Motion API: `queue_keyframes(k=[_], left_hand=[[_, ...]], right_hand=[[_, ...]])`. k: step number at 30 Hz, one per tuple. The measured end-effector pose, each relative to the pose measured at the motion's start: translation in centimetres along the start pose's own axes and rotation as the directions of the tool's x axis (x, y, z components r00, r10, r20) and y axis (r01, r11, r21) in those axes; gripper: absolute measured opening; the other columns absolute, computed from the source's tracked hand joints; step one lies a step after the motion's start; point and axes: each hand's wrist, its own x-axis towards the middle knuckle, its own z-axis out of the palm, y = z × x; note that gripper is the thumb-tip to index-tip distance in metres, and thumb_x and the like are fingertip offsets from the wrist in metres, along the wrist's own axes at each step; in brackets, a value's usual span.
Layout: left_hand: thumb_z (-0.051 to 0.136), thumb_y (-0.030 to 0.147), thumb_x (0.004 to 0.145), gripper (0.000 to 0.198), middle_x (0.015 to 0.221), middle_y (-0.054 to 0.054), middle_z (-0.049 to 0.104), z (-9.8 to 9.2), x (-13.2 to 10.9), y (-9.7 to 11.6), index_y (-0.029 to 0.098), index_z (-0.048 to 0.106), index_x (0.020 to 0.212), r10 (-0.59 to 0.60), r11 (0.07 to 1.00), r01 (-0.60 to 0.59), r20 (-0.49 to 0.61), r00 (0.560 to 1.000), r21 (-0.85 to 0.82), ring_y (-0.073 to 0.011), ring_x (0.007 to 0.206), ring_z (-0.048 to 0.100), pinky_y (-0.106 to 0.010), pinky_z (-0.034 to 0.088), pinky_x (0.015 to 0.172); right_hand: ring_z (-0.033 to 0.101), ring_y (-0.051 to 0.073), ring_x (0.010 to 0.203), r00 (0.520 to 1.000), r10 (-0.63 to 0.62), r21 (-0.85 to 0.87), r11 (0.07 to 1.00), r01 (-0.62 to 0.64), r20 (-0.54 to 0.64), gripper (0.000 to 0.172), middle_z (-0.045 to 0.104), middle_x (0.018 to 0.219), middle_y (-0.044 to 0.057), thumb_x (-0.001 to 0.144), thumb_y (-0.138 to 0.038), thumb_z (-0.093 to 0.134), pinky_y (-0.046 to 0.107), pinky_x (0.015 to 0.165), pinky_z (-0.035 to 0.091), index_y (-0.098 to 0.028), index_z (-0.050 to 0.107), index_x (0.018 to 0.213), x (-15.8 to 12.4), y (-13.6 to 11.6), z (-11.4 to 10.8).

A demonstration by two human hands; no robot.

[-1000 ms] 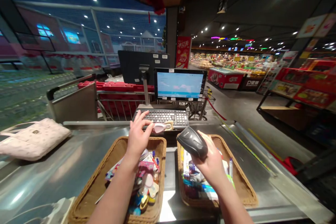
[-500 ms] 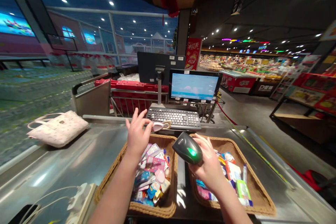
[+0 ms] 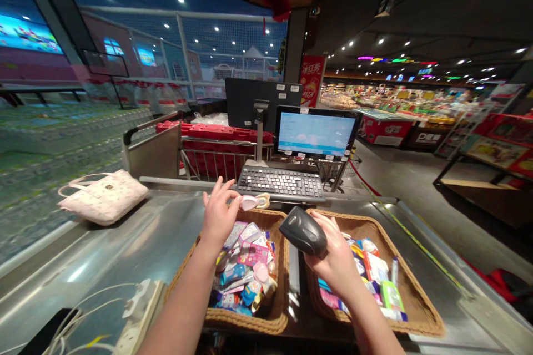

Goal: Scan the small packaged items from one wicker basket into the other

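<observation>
My left hand [image 3: 219,219] is raised over a wicker basket [image 3: 245,321] and pinches a small pink-and-gold item [image 3: 250,203] at its fingertips, in front of the keyboard. That basket is full of small packaged goods in pink, blue and white. My right hand [image 3: 333,258] grips a black handheld barcode scanner [image 3: 303,231], its head pointing left towards the other hand. Below it stands a second wicker basket [image 3: 375,227], holding mixed packets and a green-and-white box [image 3: 391,297].
A black keyboard [image 3: 280,182] and a lit till monitor [image 3: 315,133] stand beyond the baskets on a steel counter [image 3: 125,244]. A pale pink handbag [image 3: 104,197] lies at left. A white power strip [image 3: 139,310] with cables sits near. A red-trimmed shopping cart [image 3: 216,150] stands behind.
The view has swung left, so everything sits further right in the frame. The scanner's green light, lit half a second ago, no longer shows. Both hands hold much the same position.
</observation>
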Motion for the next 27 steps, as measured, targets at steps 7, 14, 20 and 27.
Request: queue_keyframes(k=[7, 14, 20, 27], left_hand=[[0.049, 0.029, 0.084, 0.021, 0.134, -0.007, 0.060, 1.8, -1.7, -3.1, 0.022, 0.061, 0.068, -0.072, 0.997, 0.069, 0.104, 0.992, 0.036, -0.0304, 0.142, 0.032, -0.071, 0.016, 0.109], [0.050, 0.024, 0.082, 0.021, 0.133, -0.008, 0.062, 3.5, -4.8, -5.8, 0.021, 0.062, 0.065, -0.147, 0.985, 0.118, 0.256, 0.955, 0.125, -0.0308, 0.141, 0.034, -0.066, 0.019, 0.112], [0.051, 0.022, 0.079, 0.020, 0.133, -0.006, 0.061, 4.1, -7.8, -7.0, 0.021, 0.064, 0.063, -0.191, 0.972, 0.104, 0.452, 0.871, 0.211, -0.0308, 0.142, 0.033, -0.066, 0.020, 0.111], [0.050, 0.017, 0.078, 0.024, 0.130, -0.006, 0.064, 5.2, -10.5, -7.1, 0.020, 0.066, 0.062, -0.182, 0.947, -0.030, 0.609, 0.772, 0.321, -0.0322, 0.139, 0.036, -0.064, 0.021, 0.112]], right_hand=[[0.050, 0.035, 0.127, 1.000, 0.023, 0.008, 1.000, -0.023, 0.006, 0.036, 0.063, 0.124, 0.014, 0.072, -0.022, 0.059, 0.065, 0.110, 0.026, -0.020, 0.066, 0.108, -0.3, 0.4, 0.4], [0.051, 0.034, 0.127, 0.997, 0.049, 0.030, 0.998, -0.051, 0.054, 0.035, 0.063, 0.126, 0.014, 0.072, -0.023, 0.061, 0.064, 0.110, 0.027, -0.020, 0.066, 0.107, -0.5, 0.5, 0.8], [0.052, 0.034, 0.126, 0.995, 0.057, 0.037, 0.998, -0.060, 0.084, 0.035, 0.065, 0.124, 0.014, 0.071, -0.022, 0.062, 0.063, 0.110, 0.027, -0.020, 0.067, 0.106, -0.5, 0.6, 1.3], [0.054, 0.034, 0.124, 0.994, 0.067, 0.066, 0.995, -0.073, 0.085, 0.035, 0.066, 0.122, 0.013, 0.072, -0.022, 0.060, 0.063, 0.109, 0.029, -0.021, 0.067, 0.106, -0.6, 0.8, 1.2]])
